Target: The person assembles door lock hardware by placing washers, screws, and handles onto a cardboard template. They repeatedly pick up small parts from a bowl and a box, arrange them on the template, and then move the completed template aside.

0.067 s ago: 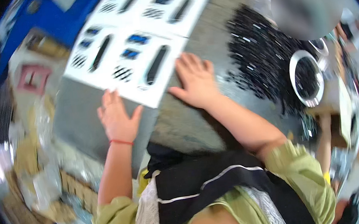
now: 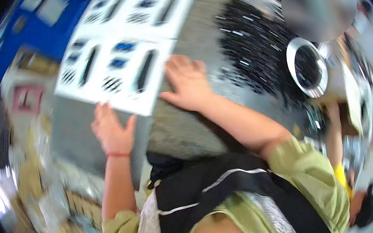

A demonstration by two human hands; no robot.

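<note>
A white sheet (image 2: pixel 116 34) lies slanted on the grey work surface, bearing several repeated groups of dark long shapes, blue-and-black blocks and checkered patches. My left hand (image 2: pixel 114 131), with a red cord at the wrist, rests at the sheet's near edge; its thumb stands apart from the fingers. Along the sheet's right edge lies my right hand (image 2: pixel 189 82), flat with fingers spread. Neither hand holds anything. To the right of it spreads a heap of small black pieces (image 2: pixel 256 38). Motion blur hides fine detail.
A shiny metal bowl (image 2: pixel 293 71) with black pieces stands right of the heap, near a carton (image 2: pixel 349 96). Another person's arm (image 2: pixel 334 131) reaches in there. At left are a blue surface (image 2: pixel 6 50), a pink frame (image 2: pixel 27 99) and crumpled clear plastic bags (image 2: pixel 49 191).
The whole view has shifted, so sheet, hands and heap appear farther left. Both hands keep about the same place against the sheet.
</note>
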